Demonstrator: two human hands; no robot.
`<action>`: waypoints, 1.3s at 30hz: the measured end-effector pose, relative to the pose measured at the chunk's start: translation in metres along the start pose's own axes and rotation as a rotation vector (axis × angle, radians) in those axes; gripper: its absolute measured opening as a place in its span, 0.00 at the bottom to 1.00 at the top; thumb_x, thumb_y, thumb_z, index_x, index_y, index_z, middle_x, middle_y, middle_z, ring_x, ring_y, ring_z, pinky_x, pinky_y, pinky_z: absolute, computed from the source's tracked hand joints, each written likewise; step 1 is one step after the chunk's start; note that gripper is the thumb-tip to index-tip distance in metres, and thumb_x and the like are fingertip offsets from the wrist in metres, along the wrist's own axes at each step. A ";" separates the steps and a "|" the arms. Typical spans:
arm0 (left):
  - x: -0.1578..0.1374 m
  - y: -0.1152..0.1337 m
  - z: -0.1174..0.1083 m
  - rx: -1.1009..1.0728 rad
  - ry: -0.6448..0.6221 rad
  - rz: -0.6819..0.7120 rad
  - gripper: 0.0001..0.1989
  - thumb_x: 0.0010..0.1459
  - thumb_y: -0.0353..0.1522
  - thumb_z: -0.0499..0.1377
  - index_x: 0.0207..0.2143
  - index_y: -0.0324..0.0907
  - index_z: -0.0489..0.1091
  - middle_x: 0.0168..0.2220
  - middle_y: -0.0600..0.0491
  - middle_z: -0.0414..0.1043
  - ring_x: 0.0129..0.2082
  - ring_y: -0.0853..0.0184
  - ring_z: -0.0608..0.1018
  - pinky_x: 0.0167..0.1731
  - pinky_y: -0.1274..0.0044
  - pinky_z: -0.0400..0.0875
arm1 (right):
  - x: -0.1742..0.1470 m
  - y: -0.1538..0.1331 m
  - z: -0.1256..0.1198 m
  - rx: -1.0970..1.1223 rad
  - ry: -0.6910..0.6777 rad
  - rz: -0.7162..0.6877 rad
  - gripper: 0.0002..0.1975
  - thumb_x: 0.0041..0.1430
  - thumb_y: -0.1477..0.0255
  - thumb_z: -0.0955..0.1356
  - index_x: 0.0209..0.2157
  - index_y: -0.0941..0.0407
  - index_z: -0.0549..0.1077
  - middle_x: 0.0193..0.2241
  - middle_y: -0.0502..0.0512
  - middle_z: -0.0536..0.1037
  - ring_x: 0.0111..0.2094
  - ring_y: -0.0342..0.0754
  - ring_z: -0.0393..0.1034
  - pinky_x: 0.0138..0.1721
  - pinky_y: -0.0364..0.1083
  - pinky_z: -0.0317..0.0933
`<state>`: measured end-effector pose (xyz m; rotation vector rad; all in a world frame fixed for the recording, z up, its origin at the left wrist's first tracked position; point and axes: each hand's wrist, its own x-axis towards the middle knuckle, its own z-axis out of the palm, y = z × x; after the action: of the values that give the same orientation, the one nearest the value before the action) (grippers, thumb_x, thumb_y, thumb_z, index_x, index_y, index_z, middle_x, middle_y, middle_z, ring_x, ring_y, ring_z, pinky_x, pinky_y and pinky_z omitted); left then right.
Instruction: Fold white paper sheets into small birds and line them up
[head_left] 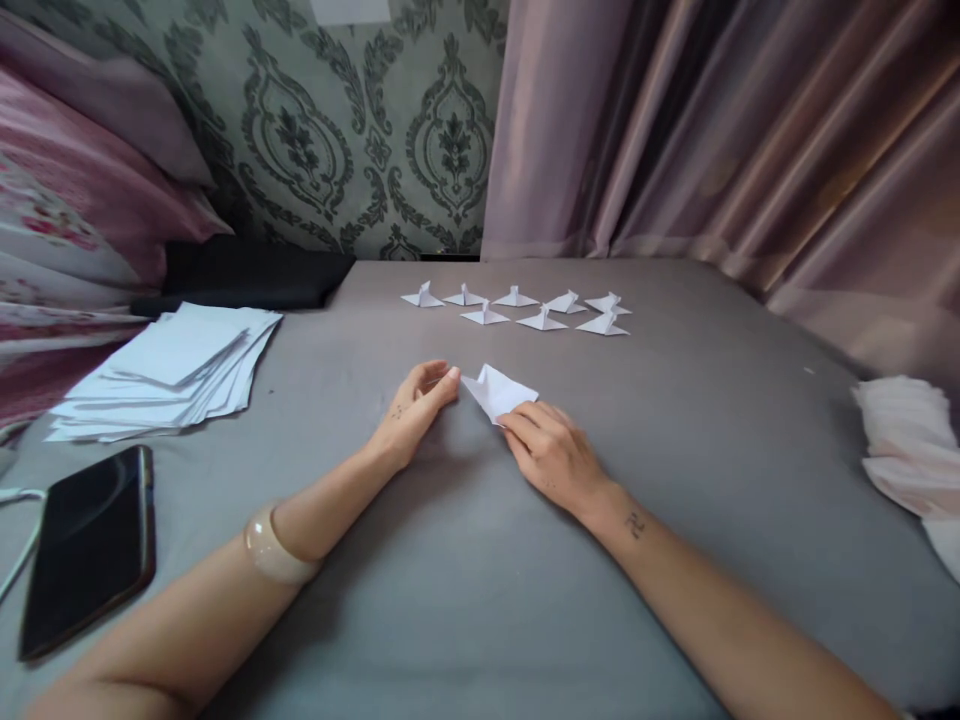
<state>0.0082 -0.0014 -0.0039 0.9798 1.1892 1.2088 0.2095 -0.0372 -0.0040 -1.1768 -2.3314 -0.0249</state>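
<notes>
Paper (506, 393) is part-folded, w/ a peak sticking up near its L end, & sits btwn the two hands. R hand (555, 450) has it, thumb & fingers pinching the near edge. L hand (411, 412) is right by the other tip, fingers curled, thumb stuck out; can't tell if they're pinching anything.

Imo for a clean crease: keep the R fingers light so the peak doesn't get squashed, line up the edges, then run the L thumb along the fold from the middle out. Grey cloth (480, 600) underneath looks soft-ish, so press firmly.

Beyond the fingers: 8 folded shapes (542, 321) in two rough rows. Left of the L fingers, a stack (187, 345); nearer the body, a phone (90, 550), screen dark. Way right of the R fingers, pale fabric (907, 450).

Brands/labels: none afaict. Ink marks (634, 524) on the R forearm don't read as words tbh.
</notes>
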 end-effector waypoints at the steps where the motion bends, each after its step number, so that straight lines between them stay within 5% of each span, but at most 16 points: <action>1: 0.001 -0.001 -0.001 0.037 0.018 0.004 0.26 0.53 0.44 0.64 0.50 0.40 0.65 0.55 0.43 0.66 0.51 0.60 0.73 0.52 0.68 0.69 | 0.001 -0.003 0.002 0.026 0.001 0.028 0.11 0.64 0.75 0.62 0.39 0.56 0.76 0.34 0.57 0.77 0.37 0.50 0.71 0.42 0.49 0.63; 6: -0.001 0.003 0.001 0.166 0.003 -0.006 0.34 0.49 0.45 0.65 0.54 0.37 0.61 0.51 0.41 0.67 0.47 0.59 0.74 0.48 0.67 0.70 | 0.009 -0.016 0.008 0.402 -0.007 0.127 0.13 0.63 0.72 0.64 0.49 0.55 0.72 0.43 0.57 0.78 0.41 0.47 0.74 0.44 0.45 0.66; 9: -0.003 0.005 0.002 0.158 -0.013 -0.010 0.34 0.49 0.44 0.65 0.54 0.37 0.60 0.49 0.42 0.67 0.47 0.59 0.74 0.48 0.68 0.69 | 0.012 -0.013 0.006 0.555 0.075 0.176 0.12 0.62 0.72 0.64 0.46 0.54 0.74 0.41 0.54 0.79 0.39 0.45 0.75 0.43 0.43 0.67; 13: 0.001 0.000 0.001 0.164 -0.008 0.024 0.31 0.48 0.40 0.66 0.52 0.38 0.60 0.44 0.45 0.68 0.44 0.63 0.74 0.45 0.70 0.69 | 0.012 0.009 0.001 0.465 0.243 0.321 0.11 0.62 0.72 0.62 0.39 0.54 0.76 0.36 0.55 0.80 0.35 0.46 0.74 0.37 0.45 0.68; 19: 0.009 -0.008 -0.008 0.330 -0.101 0.173 0.26 0.52 0.33 0.59 0.53 0.39 0.58 0.36 0.51 0.71 0.33 0.69 0.74 0.37 0.75 0.67 | 0.007 0.032 0.003 0.414 0.168 0.406 0.11 0.60 0.72 0.61 0.39 0.55 0.75 0.37 0.57 0.78 0.34 0.47 0.72 0.36 0.47 0.67; 26: 0.007 0.013 -0.018 0.775 -0.155 0.399 0.25 0.53 0.28 0.51 0.55 0.40 0.58 0.38 0.51 0.76 0.33 0.68 0.72 0.40 0.74 0.64 | 0.003 0.020 -0.007 0.349 0.017 0.262 0.13 0.56 0.77 0.64 0.42 0.53 0.73 0.41 0.56 0.72 0.37 0.46 0.70 0.40 0.47 0.66; 34: 0.011 0.013 -0.024 0.953 -0.170 0.552 0.24 0.55 0.27 0.51 0.56 0.40 0.60 0.41 0.49 0.76 0.40 0.64 0.74 0.45 0.71 0.61 | 0.000 0.000 -0.010 0.209 -0.142 0.088 0.11 0.60 0.76 0.63 0.39 0.53 0.76 0.36 0.54 0.69 0.37 0.45 0.65 0.37 0.44 0.61; 39: 0.012 0.011 -0.026 0.914 -0.159 0.566 0.24 0.56 0.27 0.52 0.56 0.42 0.60 0.46 0.48 0.74 0.45 0.64 0.74 0.45 0.72 0.62 | -0.001 -0.005 -0.009 0.154 -0.125 0.014 0.15 0.62 0.77 0.61 0.43 0.52 0.76 0.35 0.54 0.70 0.35 0.45 0.64 0.37 0.44 0.59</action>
<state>-0.0194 0.0102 0.0014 2.1629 1.4009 0.9468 0.2101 -0.0432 0.0043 -1.1463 -2.3843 0.2354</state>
